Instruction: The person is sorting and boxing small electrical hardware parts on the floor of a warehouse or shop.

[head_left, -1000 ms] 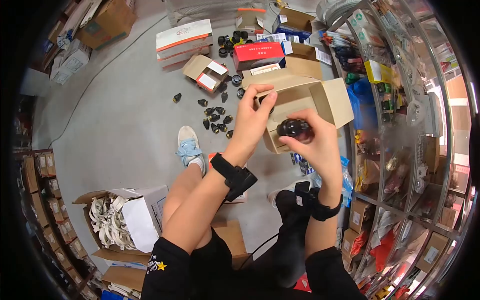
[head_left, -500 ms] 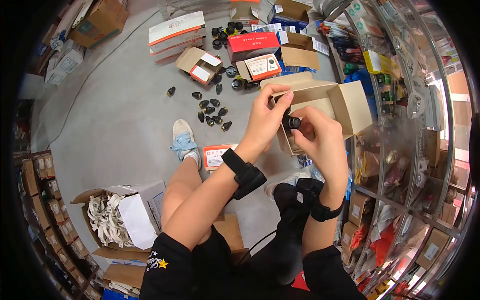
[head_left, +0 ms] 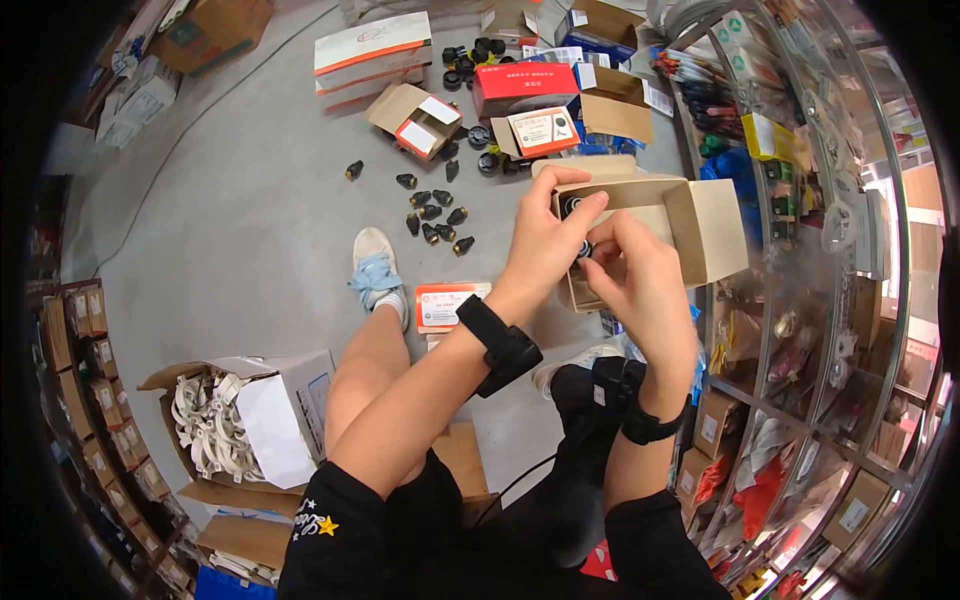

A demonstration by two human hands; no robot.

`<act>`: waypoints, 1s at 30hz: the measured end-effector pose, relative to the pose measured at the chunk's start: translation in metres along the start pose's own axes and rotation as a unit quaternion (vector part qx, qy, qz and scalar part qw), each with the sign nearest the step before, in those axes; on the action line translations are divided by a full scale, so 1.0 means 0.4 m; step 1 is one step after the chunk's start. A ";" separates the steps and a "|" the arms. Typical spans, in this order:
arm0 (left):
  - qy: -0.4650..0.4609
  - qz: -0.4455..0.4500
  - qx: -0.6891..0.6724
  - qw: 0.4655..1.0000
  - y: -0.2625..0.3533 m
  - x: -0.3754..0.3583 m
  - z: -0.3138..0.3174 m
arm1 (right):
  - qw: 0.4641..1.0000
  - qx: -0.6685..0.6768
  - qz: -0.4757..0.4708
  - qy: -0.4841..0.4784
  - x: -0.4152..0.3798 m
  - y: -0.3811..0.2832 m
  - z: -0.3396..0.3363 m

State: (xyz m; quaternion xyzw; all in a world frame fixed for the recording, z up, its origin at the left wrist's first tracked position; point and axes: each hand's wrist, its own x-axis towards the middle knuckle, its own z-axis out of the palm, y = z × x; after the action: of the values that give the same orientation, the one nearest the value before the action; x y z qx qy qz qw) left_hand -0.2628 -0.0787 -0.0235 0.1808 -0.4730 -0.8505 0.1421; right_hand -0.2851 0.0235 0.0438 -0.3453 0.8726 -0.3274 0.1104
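Note:
An open cardboard box tilts in front of me, its flaps spread. My left hand is closed on its left end, with the thumb over the edge. Inside, near that thumb, part of a black round fitting shows. My right hand reaches over the box's near side and pinches another small black fitting with a pale ring, between thumb and fingers. Most of this fitting is hidden behind the fingers.
Several black fittings with brass-coloured ends lie on the floor. Farther off stand a red box and an open carton. Metal shelves line the right side. A carton of white curved parts sits at lower left.
The black fitting in my right hand has sunk lower and shows less between the fingers. The view has shifted slightly, while both hands stay at the box.

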 end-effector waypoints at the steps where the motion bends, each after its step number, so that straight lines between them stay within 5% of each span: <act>1: 0.000 0.001 0.010 1.000 0.010 -0.004 0.002 | 1.000 0.000 -0.001 -0.002 0.001 0.000 0.004; 13: 0.009 0.031 0.006 0.999 0.037 0.013 -0.020 | 1.000 0.023 0.005 0.004 -0.004 -0.031 0.002; 16: 0.020 0.019 -0.020 0.999 0.037 0.020 -0.029 | 0.985 -0.057 -0.110 0.117 -0.003 -0.047 -0.028; 18: 0.031 0.016 -0.038 0.999 0.036 0.021 -0.034 | 0.955 -0.005 -0.100 0.279 -0.014 -0.041 -0.034; 20: 0.060 -0.007 -0.054 0.997 0.038 0.025 -0.035 | 0.868 0.061 -0.091 0.485 -0.019 0.023 -0.038; 22: 0.068 0.017 -0.059 0.996 0.033 0.024 -0.030 | 0.798 0.249 -0.051 0.546 -0.020 0.094 -0.046; 24: 0.088 0.043 -0.018 0.995 0.035 0.017 -0.020 | 0.760 0.254 0.101 0.590 0.035 0.144 0.001; 26: 0.104 0.061 -0.072 0.990 0.038 0.004 0.001 | 0.787 0.332 0.108 0.508 0.043 0.282 0.101; 30: 0.088 0.040 -0.032 0.995 0.037 -0.015 0.024 | 0.904 0.262 0.308 0.139 0.052 0.474 0.412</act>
State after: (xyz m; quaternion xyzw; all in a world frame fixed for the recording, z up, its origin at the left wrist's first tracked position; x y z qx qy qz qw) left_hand -0.2605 -0.0765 -0.0049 0.2315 -0.4377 -0.8397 0.2229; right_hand -0.3320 0.0318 -0.2038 0.0310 0.8249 -0.5385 0.1693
